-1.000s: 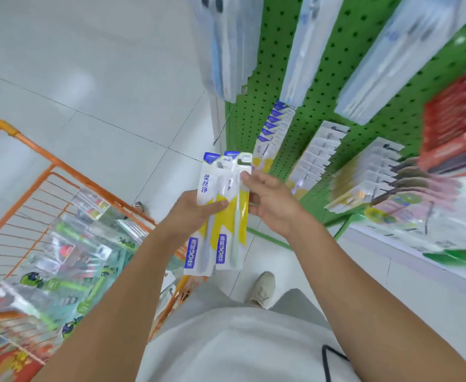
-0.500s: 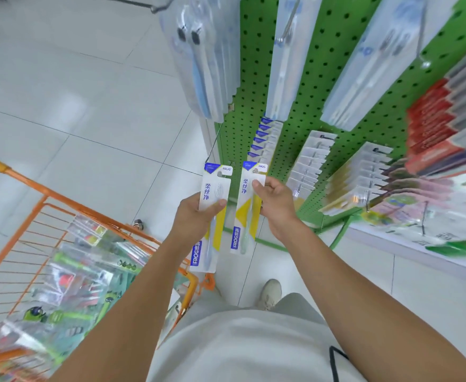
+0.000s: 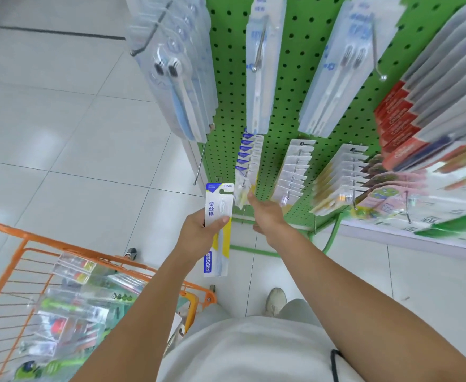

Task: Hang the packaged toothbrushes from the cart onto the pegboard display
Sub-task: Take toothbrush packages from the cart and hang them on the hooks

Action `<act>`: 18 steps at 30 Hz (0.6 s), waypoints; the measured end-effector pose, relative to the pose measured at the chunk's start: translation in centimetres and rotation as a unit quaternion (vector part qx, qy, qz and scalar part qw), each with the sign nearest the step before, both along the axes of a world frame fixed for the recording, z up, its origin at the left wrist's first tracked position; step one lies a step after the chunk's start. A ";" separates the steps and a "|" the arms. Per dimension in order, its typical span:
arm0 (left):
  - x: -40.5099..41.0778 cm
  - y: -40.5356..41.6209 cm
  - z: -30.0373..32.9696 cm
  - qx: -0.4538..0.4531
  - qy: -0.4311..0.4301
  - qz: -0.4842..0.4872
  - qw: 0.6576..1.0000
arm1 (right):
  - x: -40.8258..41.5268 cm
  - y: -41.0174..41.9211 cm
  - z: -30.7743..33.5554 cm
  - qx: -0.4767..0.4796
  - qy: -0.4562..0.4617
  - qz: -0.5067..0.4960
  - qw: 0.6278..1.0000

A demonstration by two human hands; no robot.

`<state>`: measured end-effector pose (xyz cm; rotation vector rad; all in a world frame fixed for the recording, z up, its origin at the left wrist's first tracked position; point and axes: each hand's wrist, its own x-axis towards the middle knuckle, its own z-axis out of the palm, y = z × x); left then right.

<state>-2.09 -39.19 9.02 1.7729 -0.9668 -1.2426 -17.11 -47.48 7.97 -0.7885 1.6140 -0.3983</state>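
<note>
Cart: an orange wire cart (image 3: pixel 14 238) fills the lower left of the frame, holding a heap of clear-packed toothbrushes (image 3: pixel 69 307).
Left hand: the left hand (image 3: pixel 198 234) at the centre grips a blue, white and yellow toothbrush pack (image 3: pixel 217 230), held upright with the thumb across its front.
Right hand: the right hand (image 3: pixel 266 215) reaches just right of it toward a second pack (image 3: pixel 242 195) at the tip of a peg (blurred, so I cannot tell its grip).
Pegboard: a green pegboard (image 3: pixel 295 78) rises across the upper right, with a matching row of packs (image 3: pixel 247 155) hanging behind that hand.
</note>
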 end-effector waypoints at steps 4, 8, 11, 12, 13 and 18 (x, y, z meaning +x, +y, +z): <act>-0.3 -0.7 -0.2 0.001 0.025 -0.003 1.000 | -1.8 0.9 1.5 0.000 -0.078 0.012 0.997; -1.4 -1.3 -0.4 -0.006 0.029 -0.029 0.999 | -1.7 1.3 3.3 -0.090 -0.178 0.078 0.977; -1.9 -1.4 -0.7 0.007 0.013 -0.058 0.998 | -0.8 1.5 3.3 -0.158 -0.172 0.062 0.970; -2.0 -1.4 -0.9 0.012 0.000 -0.065 0.998 | -0.6 1.5 3.0 -0.168 -0.159 0.056 0.971; -2.1 -1.3 -1.1 0.014 -0.014 -0.068 0.997 | -0.5 1.8 2.8 -0.168 -0.153 0.050 0.973; -1.7 -0.5 -2.5 0.011 -0.035 -0.052 0.998 | -1.5 3.1 1.4 -0.099 -0.177 0.071 0.977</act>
